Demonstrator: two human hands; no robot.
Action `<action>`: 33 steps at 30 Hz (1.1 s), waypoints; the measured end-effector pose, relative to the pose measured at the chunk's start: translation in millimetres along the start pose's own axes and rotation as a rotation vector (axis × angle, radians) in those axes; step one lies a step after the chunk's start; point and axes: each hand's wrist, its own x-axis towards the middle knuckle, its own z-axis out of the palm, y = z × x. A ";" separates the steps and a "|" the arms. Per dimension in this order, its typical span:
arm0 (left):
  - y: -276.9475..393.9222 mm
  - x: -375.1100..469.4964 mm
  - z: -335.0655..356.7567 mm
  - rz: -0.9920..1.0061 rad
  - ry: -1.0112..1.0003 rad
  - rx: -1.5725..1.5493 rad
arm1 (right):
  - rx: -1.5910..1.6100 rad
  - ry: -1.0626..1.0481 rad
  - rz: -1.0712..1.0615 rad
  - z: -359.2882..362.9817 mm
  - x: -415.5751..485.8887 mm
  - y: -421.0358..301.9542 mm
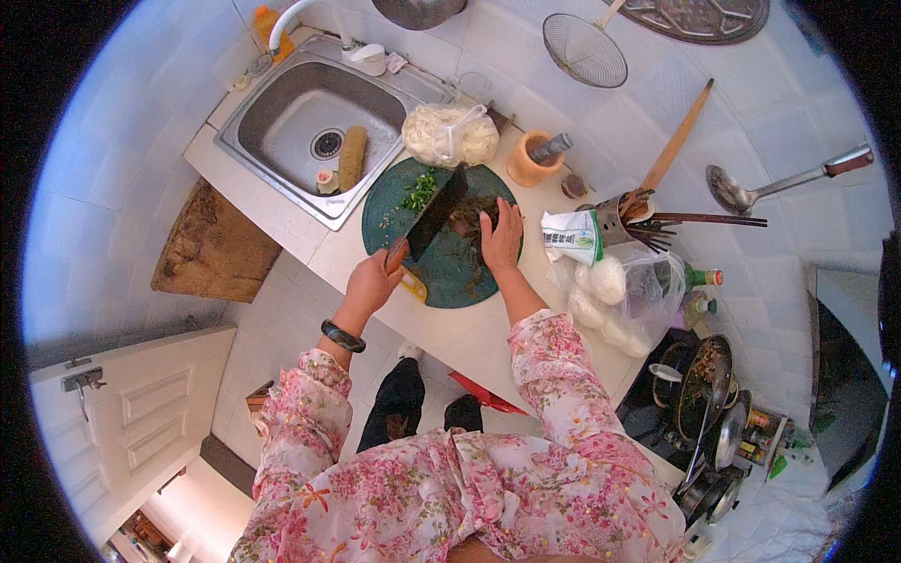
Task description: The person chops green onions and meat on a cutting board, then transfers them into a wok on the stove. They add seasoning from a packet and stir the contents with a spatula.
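Note:
My left hand [373, 285] grips the wooden handle of a cleaver [438, 213], whose dark blade lies across a round green cutting board [457, 285]. Chopped green herbs [422, 188] lie left of the blade near the far side of the board, with small pale bits below them. To the blade's right is a dark, brownish chopped food [468, 214]. My right hand [502, 236] rests with spread fingers at the right side of the board, its fingertips beside the dark food. A yellow handle [414, 285] shows at the board's near left edge.
A steel sink [281, 119] with a loofah-like cylinder [353, 158] is at the left. Behind the board stand a tied bag of pale food [450, 134] and a mortar [528, 169]. Rightward are a utensil holder [611, 219], a plastic bag [633, 302] and a stove with a pan [704, 387].

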 end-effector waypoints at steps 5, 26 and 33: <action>-16.2 -16.9 30.2 -0.013 -0.005 -0.205 | 0.117 0.027 -0.023 9.6 -3.5 -13.1; 32.8 -90.3 36.2 -0.404 -0.133 -1.126 | 0.337 0.133 -0.148 -20.6 -3.5 -114.6; 94.0 -109.9 27.7 -0.270 -0.200 -1.078 | 0.320 0.286 -0.154 -114.7 -5.9 -113.8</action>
